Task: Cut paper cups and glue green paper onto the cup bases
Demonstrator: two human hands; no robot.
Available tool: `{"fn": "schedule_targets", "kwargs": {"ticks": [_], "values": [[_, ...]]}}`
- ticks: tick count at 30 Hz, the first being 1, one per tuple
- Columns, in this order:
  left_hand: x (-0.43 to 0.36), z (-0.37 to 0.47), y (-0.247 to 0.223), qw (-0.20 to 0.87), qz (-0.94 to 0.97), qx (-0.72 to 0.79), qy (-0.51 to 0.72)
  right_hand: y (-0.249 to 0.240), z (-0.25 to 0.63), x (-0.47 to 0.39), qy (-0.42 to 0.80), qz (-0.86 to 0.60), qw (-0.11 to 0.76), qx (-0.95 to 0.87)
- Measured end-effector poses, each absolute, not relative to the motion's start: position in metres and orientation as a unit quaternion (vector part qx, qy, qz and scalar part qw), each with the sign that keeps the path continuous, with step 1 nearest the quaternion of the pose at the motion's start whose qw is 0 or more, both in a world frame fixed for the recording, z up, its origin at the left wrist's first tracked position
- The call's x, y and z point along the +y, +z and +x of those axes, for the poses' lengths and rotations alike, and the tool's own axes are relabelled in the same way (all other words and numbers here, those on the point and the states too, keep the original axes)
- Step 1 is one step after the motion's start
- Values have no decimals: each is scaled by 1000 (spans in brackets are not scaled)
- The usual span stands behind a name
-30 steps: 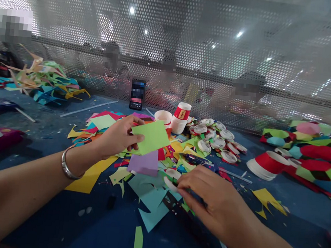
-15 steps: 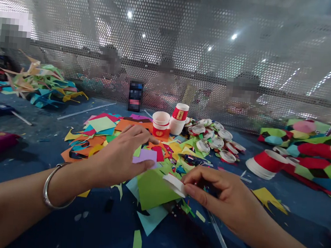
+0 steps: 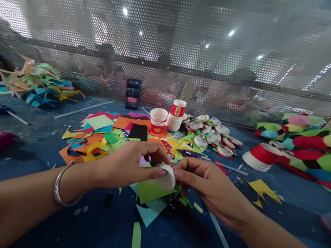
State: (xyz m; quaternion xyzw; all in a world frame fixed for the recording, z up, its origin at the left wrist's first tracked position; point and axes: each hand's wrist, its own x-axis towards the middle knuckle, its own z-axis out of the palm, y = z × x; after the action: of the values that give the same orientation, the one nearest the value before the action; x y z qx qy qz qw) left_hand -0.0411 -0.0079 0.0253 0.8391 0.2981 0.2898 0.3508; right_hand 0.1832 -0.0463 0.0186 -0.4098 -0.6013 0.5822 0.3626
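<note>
Leftmost, a heap of paper offcuts (image 3: pixel 38 82) lay at the back of the blue table (image 3: pixel 37 136), and nearer, a silver bracelet (image 3: pixel 58 186) circled the left wrist. The left hand (image 3: pixel 128 165) had its thumb against the near face of a white cup piece (image 3: pixel 167 178), its fingers curled over the top edge. That piece was round and shallow with a narrow wall, like the bottom of a paper cup, plain white on the side in view. It stood tilted nearly on edge between the hands, above a green sheet (image 3: pixel 150 192). On its right edge, the right hand (image 3: pixel 208 181) pinched it between thumb and forefinger, so both grips were closed on it. Behind lay a pile of cup bottoms (image 3: pixel 210 137), and farther right a red-and-white cup (image 3: pixel 262 156) leaned over.

Half a second earlier, the left hand had been free, its fingers spread over the papers, while the right alone held the piece, lying flatter. The green sheet, in the left hand a second before, now rested on the table.
</note>
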Motion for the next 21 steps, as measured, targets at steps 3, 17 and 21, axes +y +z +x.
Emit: {"fn": "schedule_targets", "kwargs": {"ticks": [3,17,21], "values": [[-3,-43,25,386,834,305,252,13,181,-45,606,-412,361,-577],[20,-48,16,466,804,361,79,19,186,-47,332,-504,251,-756],[20,-46,12,397,844,355,69,22,186,-52,296,-499,233,-781]]}}
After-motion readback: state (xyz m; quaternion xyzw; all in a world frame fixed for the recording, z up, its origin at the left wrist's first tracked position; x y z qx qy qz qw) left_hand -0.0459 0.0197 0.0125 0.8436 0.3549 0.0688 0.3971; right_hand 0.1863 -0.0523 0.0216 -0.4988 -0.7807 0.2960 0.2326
